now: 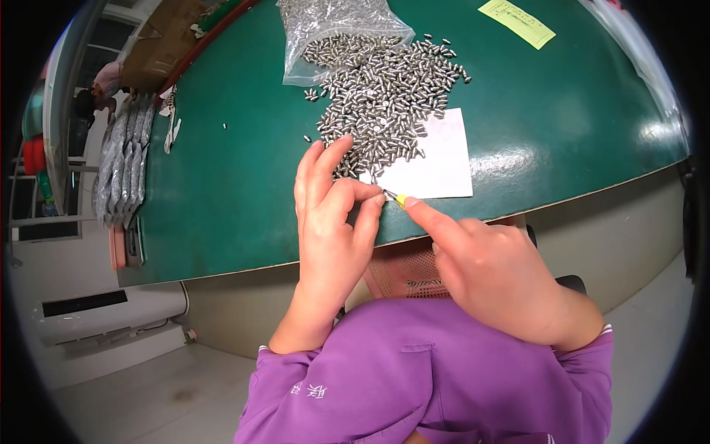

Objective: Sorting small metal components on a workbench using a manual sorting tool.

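Observation:
A heap of small, shiny metal pieces with pointed ends [381, 103] lies on the green tabletop [244, 185]. Part of it rests on a white sheet of paper [450, 163]. At the near edge of the heap, my left hand [329, 214] pinches a tiny metal piece [383, 192] between thumb and index finger, its other fingers raised. My right hand [492, 263] grips a slim tool with a yellow handle [401, 200]. Its thin dark tip meets the pinched piece; most of the tool is hidden by my fingers, so its exact kind is unclear.
An open clear plastic bag [340, 22] spills pieces at the far side. Several filled bags [127, 163] stand at the left edge. A yellow slip [518, 22] lies far right. Below the table edge, a pink perforated basket [396, 268] holds some pieces.

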{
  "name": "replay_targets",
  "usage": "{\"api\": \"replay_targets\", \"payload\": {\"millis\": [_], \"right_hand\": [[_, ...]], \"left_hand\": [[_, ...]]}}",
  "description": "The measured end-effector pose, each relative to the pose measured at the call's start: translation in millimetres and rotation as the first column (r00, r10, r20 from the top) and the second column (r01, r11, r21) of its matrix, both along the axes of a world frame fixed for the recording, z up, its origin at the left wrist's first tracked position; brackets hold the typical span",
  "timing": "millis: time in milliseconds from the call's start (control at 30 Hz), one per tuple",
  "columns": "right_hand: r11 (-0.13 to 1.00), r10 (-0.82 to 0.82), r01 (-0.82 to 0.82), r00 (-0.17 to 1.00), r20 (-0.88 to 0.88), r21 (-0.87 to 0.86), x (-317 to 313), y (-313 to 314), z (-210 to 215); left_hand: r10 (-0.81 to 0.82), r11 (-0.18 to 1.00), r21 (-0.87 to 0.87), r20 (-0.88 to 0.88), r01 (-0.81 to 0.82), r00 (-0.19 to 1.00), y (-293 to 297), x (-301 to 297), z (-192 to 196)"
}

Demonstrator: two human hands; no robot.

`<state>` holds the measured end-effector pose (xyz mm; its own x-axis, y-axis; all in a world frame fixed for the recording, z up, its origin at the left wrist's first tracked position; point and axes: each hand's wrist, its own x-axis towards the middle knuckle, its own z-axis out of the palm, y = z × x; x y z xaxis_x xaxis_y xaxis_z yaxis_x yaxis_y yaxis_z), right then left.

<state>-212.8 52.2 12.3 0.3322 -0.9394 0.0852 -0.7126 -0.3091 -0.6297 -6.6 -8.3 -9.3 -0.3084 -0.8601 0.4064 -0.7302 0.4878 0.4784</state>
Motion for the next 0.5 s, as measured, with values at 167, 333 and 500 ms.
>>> {"api": "replay_targets", "payload": {"millis": [167,333,500], "right_hand": [[0.998,-0.025,0.021,0.998,-0.063,-0.052,2.0,3.5,1.4],[0.984,-0.064,0.064,0.998,0.008,-0.165,1.8,5.0,-13.1],[0.981,-0.054,0.051,0.998,-0.012,-0.189,4.1,6.1,-10.8]], "left_hand": [[-0.023,1.000,0.017,0.027,0.022,0.999,4.7,2.4,3.0],[-0.072,0.997,0.013,0.006,0.072,0.997,9.9,4.4,7.8],[0.081,0.996,-0.053,0.061,-0.078,0.995,-3.9,0.1,-2.7]]}}
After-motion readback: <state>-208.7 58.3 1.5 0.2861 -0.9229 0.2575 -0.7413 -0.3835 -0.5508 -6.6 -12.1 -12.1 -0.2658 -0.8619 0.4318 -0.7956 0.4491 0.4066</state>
